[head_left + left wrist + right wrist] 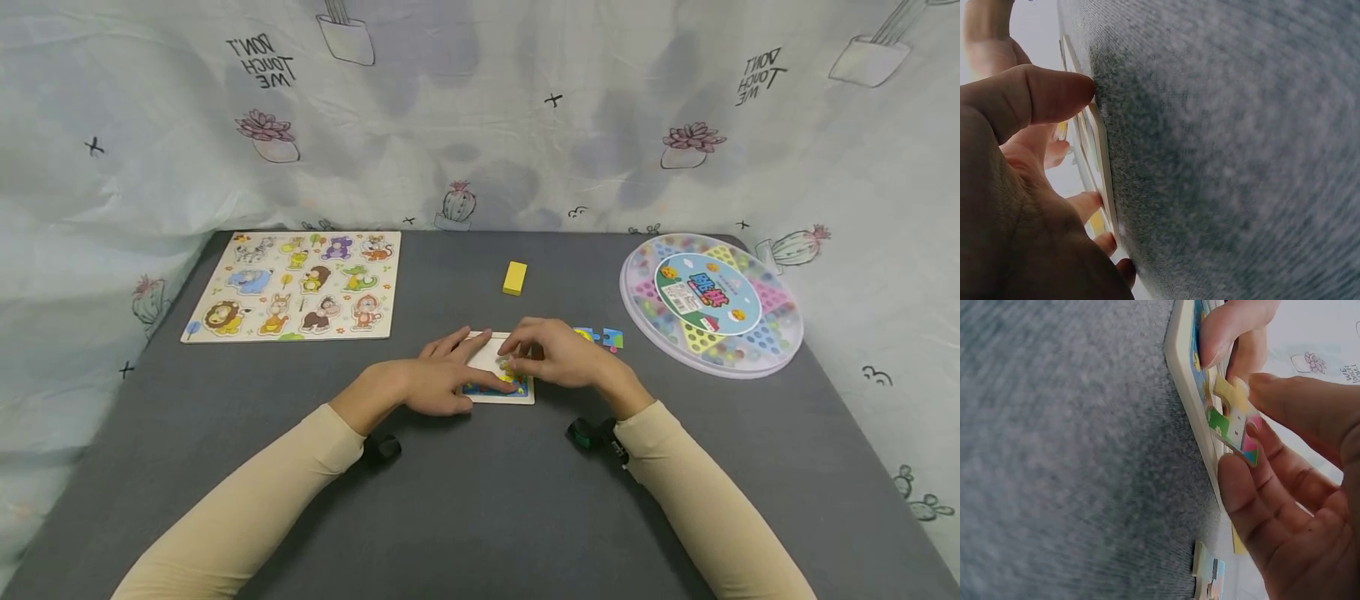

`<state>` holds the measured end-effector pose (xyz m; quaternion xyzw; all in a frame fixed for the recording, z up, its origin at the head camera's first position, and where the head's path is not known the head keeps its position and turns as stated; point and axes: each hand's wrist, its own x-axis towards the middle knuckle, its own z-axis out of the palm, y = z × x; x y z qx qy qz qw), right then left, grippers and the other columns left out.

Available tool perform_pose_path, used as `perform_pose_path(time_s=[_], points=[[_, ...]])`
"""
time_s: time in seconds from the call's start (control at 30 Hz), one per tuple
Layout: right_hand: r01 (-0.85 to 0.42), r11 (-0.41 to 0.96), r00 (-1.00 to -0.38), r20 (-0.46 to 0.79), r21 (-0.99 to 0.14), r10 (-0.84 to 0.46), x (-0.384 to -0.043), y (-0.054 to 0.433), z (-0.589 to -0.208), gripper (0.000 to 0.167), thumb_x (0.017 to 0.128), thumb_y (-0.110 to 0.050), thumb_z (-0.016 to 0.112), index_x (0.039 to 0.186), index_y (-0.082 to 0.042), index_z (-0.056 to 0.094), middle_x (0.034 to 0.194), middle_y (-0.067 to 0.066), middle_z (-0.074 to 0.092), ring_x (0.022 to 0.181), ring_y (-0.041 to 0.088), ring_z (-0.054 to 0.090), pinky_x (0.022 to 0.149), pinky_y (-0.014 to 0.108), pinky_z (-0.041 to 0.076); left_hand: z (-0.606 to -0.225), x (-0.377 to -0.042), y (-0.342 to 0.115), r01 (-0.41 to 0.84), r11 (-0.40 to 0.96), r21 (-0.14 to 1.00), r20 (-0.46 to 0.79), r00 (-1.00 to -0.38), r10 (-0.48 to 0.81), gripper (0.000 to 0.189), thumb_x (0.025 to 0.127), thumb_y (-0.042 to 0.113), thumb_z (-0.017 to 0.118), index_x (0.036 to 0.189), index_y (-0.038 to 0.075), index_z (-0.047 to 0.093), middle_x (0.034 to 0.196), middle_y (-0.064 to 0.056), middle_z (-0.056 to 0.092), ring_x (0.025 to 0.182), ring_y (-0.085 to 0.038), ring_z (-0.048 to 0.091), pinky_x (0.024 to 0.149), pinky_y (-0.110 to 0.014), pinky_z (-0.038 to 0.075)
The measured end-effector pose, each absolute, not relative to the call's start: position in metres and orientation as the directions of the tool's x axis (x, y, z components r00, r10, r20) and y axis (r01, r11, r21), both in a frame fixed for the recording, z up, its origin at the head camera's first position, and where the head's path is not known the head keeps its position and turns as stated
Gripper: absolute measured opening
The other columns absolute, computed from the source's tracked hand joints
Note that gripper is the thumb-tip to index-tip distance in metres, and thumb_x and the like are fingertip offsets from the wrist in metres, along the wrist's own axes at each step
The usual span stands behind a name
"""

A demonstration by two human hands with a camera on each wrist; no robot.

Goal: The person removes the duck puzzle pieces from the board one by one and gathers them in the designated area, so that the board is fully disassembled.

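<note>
A small jigsaw board (484, 358) with a pale raised frame lies on the grey table, its near part filled with blue and yellow pieces. My left hand (438, 385) rests across it with the fingers spread and fairly straight. In the left wrist view, the thumb (1063, 94) lies along the board's edge. Over the board's right side, my right hand (553, 354) pinches a jigsaw piece (1235, 428) between thumb and fingers. The piece has yellow, green, white and pink patches and tilts close over the board. A left fingertip (1216, 347) presses on the board beside it.
Loose jigsaw pieces (612, 338) lie right of the board, partly behind my right hand. Farther back is a yellow block (514, 278). An animal puzzle board (288, 287) lies at the back left, a round game box (708, 304) at the back right. A patterned curtain (510, 108) hangs behind.
</note>
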<state>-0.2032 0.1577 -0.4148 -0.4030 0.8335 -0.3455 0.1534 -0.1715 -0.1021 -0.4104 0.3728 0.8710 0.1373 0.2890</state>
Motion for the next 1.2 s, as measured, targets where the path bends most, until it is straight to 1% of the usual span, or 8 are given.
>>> perform_pose_path(time_s=[0.2,0.3,0.53,0.67,0.73,0.87,0.97,1.2], points=[[-0.581,0.428,-0.598,0.006,-0.692,-0.801,-0.201,0.157,-0.415,0.019,0.100,-0.008,0.067,0.118,-0.009,0.073,0.102,0.001,0.065,0.075,0.014,0.059,0.070,0.030,0.052,-0.410,-0.171,-0.104,0.570,0.679,0.462,-0.392,-0.555,0.733,0.056,0.103,0.027,0.055,0.150,0.057,0.044,0.174,-0.005,-0.009,0.157,-0.037,-0.014,0.120,-0.068,0.008],[-0.589,0.428,-0.589,0.002,-0.686,-0.808,-0.200,0.157,-0.415,0.020,0.100,-0.006,0.066,0.118,-0.010,0.074,0.102,0.002,0.066,0.078,0.015,0.060,0.073,0.032,0.053,-0.410,-0.171,-0.103,0.569,0.673,0.472,-0.392,-0.549,0.739,0.056,0.103,0.027,0.055,0.150,0.056,0.044,0.174,-0.005,-0.009,0.157,-0.038,-0.014,0.120,-0.069,0.008],[-0.572,0.441,-0.629,0.026,-0.691,-0.777,-0.202,0.161,-0.413,0.021,0.101,-0.006,0.065,0.119,-0.010,0.074,0.109,0.001,0.068,0.087,0.017,0.063,0.079,0.036,0.055,-0.409,-0.171,-0.102,0.569,0.679,0.464,-0.400,-0.549,0.734,0.057,0.104,0.027,0.054,0.151,0.057,0.042,0.173,-0.006,-0.010,0.157,-0.038,-0.015,0.120,-0.068,0.008],[-0.565,0.421,-0.629,0.040,-0.710,-0.776,-0.203,0.163,-0.411,0.021,0.101,-0.006,0.064,0.120,-0.009,0.073,0.114,0.002,0.069,0.094,0.018,0.066,0.084,0.037,0.057,-0.409,-0.171,-0.102,0.567,0.684,0.459,-0.407,-0.550,0.729,0.056,0.104,0.028,0.054,0.151,0.056,0.041,0.173,-0.005,-0.010,0.157,-0.037,-0.015,0.120,-0.067,0.007],[-0.563,0.419,-0.632,0.045,-0.712,-0.773,-0.202,0.165,-0.410,0.021,0.101,-0.006,0.064,0.119,-0.008,0.073,0.114,0.001,0.069,0.094,0.017,0.066,0.083,0.036,0.057,-0.409,-0.171,-0.102,0.565,0.683,0.463,-0.407,-0.549,0.730,0.056,0.104,0.028,0.054,0.152,0.056,0.042,0.173,-0.006,-0.010,0.157,-0.037,-0.015,0.120,-0.068,0.007],[-0.568,0.424,-0.647,0.065,-0.705,-0.760,-0.200,0.170,-0.406,0.021,0.100,-0.006,0.066,0.119,-0.008,0.073,0.111,0.000,0.069,0.087,0.018,0.062,0.076,0.036,0.054,-0.410,-0.172,-0.102,0.563,0.688,0.458,-0.414,-0.549,0.726,0.057,0.105,0.029,0.053,0.151,0.058,0.040,0.173,-0.004,-0.011,0.157,-0.036,-0.015,0.121,-0.067,0.008],[-0.579,0.422,-0.651,0.083,-0.698,-0.755,-0.198,0.173,-0.403,0.021,0.100,-0.006,0.066,0.120,-0.007,0.073,0.110,0.000,0.069,0.086,0.017,0.060,0.073,0.036,0.052,-0.410,-0.172,-0.102,0.567,0.685,0.458,-0.410,-0.549,0.728,0.057,0.105,0.028,0.053,0.151,0.058,0.040,0.173,-0.005,-0.011,0.157,-0.037,-0.015,0.120,-0.067,0.008],[-0.592,0.382,-0.633,0.116,-0.710,-0.766,-0.195,0.172,-0.392,0.020,0.100,-0.006,0.066,0.119,-0.007,0.073,0.108,-0.001,0.069,0.088,0.017,0.062,0.075,0.038,0.056,-0.408,-0.171,-0.103,0.560,0.688,0.462,-0.410,-0.553,0.726,0.057,0.104,0.027,0.053,0.151,0.058,0.041,0.173,-0.004,-0.011,0.157,-0.037,-0.015,0.120,-0.068,0.008]])
